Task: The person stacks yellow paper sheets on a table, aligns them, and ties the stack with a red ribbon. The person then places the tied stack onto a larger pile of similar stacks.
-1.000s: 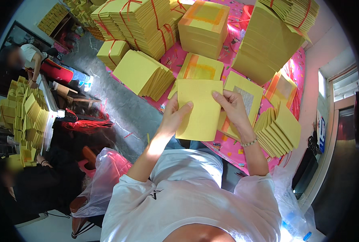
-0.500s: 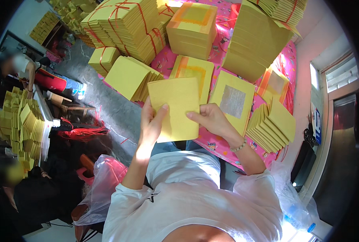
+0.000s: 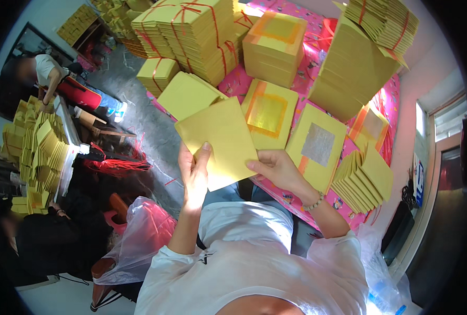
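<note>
Left hand (image 3: 194, 176) fingers closed on the lower left edge of a yellow sheet (image 3: 220, 139), right hand (image 3: 278, 169) pinching its right edge; sheet held up over the lap. Just beyond, gold-square stack (image 3: 269, 111) and silver-square stack (image 3: 317, 144) lie on the pink table (image 3: 317, 42).

Small paper-goods workshop — tied bundles of yellow paper sheets (image 3: 191, 37) stacked at upper centre, more piles (image 3: 34, 152) at left, another worker (image 3: 44, 71) upper left.
</note>
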`<state>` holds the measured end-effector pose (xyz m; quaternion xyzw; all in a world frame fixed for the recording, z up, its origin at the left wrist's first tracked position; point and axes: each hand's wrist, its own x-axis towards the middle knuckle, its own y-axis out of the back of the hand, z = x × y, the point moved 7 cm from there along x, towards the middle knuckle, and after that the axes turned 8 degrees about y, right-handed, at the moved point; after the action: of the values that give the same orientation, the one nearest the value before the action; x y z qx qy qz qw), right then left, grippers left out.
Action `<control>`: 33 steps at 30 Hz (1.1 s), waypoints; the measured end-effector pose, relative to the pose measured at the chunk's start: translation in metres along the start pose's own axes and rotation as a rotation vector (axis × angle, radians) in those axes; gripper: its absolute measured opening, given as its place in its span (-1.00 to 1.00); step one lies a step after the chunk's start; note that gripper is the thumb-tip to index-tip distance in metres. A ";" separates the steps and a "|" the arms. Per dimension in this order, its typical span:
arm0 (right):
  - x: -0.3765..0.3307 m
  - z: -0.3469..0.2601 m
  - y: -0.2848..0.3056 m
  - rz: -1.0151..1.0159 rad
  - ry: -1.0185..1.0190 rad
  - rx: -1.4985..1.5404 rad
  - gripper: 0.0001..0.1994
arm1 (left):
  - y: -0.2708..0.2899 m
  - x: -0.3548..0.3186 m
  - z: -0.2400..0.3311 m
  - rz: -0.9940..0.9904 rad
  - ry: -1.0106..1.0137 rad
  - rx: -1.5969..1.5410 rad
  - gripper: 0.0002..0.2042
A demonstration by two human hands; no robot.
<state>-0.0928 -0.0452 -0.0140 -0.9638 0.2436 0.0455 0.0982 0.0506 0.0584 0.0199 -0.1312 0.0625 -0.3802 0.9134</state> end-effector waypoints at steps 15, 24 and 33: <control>0.123 -0.051 -0.011 0.014 0.206 -0.455 -0.66 | 0.084 0.078 0.001 0.201 0.022 0.094 -0.70; 0.203 -0.050 0.006 0.173 0.279 -0.916 -0.67 | 0.097 0.149 -0.037 0.166 0.069 0.158 -0.73; 0.217 -0.020 0.020 0.217 0.234 -1.036 -0.49 | 0.111 0.166 -0.082 0.227 0.105 0.199 -0.73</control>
<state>0.0891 -0.1665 -0.0274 -0.8540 0.2967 0.0618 -0.4229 0.2250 -0.0009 -0.0932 -0.0120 0.0864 -0.2849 0.9546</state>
